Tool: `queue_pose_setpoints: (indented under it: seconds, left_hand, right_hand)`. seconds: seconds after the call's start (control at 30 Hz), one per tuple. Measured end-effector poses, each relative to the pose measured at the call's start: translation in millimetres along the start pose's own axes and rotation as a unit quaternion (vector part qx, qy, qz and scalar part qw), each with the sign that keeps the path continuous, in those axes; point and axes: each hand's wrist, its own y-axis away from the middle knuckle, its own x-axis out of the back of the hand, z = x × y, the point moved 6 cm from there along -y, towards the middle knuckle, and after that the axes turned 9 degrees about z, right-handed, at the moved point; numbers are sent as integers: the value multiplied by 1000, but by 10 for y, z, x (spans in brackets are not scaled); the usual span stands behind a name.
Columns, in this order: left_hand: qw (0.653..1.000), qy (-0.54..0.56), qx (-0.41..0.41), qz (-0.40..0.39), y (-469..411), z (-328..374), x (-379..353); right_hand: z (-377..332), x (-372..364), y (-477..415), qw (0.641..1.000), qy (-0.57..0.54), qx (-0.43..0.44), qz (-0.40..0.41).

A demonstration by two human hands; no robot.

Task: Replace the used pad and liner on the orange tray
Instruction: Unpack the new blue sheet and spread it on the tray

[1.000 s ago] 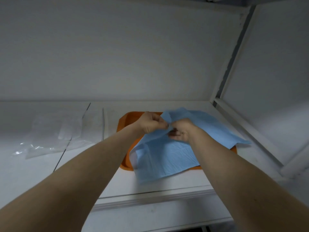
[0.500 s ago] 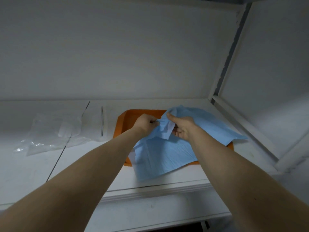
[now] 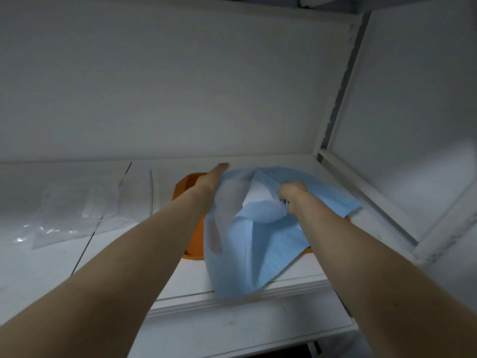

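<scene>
Head view, left to right. On the white tabletop (image 3: 38, 267) at far left lies a crumpled clear plastic bag (image 3: 64, 220), well apart from the work. Next comes the orange tray (image 3: 192, 233), set flat on the tabletop near its front edge; only its left rim and near-left corner show, the rest being covered. The left hand (image 3: 206, 183) is raised above the tray's left side and holds the upper edge of the blue pad (image 3: 271, 244). One of its fingers (image 3: 222, 165) lies stretched along that edge, while the others are hidden behind the sheet and blurred. From this hand a thin, translucent layer of the pad hangs down past the tray's front to the tabletop edge. The pad's remainder drapes over the tray (a white underside shows at the fold between the hands), with its far-right corner lying beyond the tray's rim. The right hand (image 3: 293, 193) has its fingers (image 3: 285, 196) curled tight, bunching a fold of the pad. At far right runs a white frame (image 3: 387, 202).
</scene>
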Motion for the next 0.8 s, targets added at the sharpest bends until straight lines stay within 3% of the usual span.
queue_pose_setpoints:
  seconds: [0.13,0.2,0.33,0.67,0.8]
  left_hand:
    - [991,-117,-60,10,135,51,-7]
    - [985,-135,-95,53,211,120,53]
    - [975,-104,-145,132,234,265,202]
    - [956,107,-132,238,375,458,710]
    - [948,102,-96,286,363,352,887]
  right_hand:
    - [-26,-106,59,998,-54,-10,-43]
    - [-42,-148,43,998,-6,26,-55]
    - [-240,-75,80,965,190,181,0]
    - [-623,69,146,959,120,244,81]
    - [-624,177,85,957,102,254,96]
